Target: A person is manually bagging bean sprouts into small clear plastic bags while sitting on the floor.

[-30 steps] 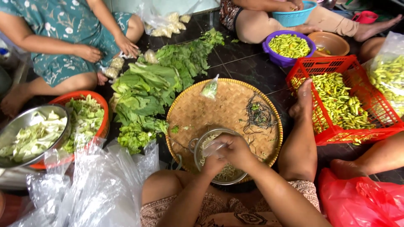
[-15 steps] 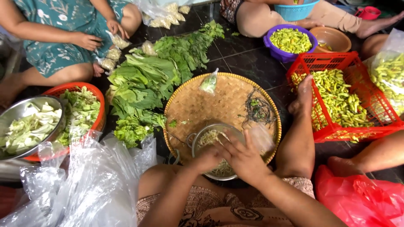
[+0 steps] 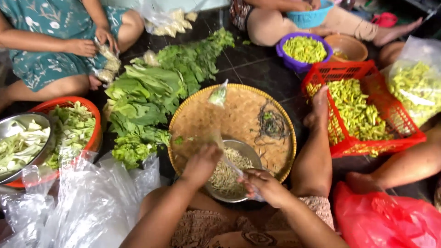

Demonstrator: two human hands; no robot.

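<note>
Sitting on the dark floor, the person works over a round woven tray [image 3: 239, 110], where a metal bowl [image 3: 248, 151] of pale bean sprouts [image 3: 227, 172] rests at the near edge, just in front of their knees. A thin clear plastic bag [image 3: 229, 160] stretches between the two hands above that bowl. The left hand [image 3: 201, 164] is curled over the bag's upper end, its fingers closed round the film; the right hand [image 3: 265, 186] pinches the lower end between thumb and fingertips, palm turned inward. Both forearms reach in from the near side, elbows bent and held close.

The bag looks nearly weightless, limp and slippery, so I'd judge it best taken by its mouth edge. The sprouts seem light, damp and easily snapped, better scooped loosely than squeezed.

Left of the tray lies a heap of leafy greens [image 3: 142, 101]; to the right stands a red crate [image 3: 367, 73] of green chillies [image 3: 358, 110].
</note>
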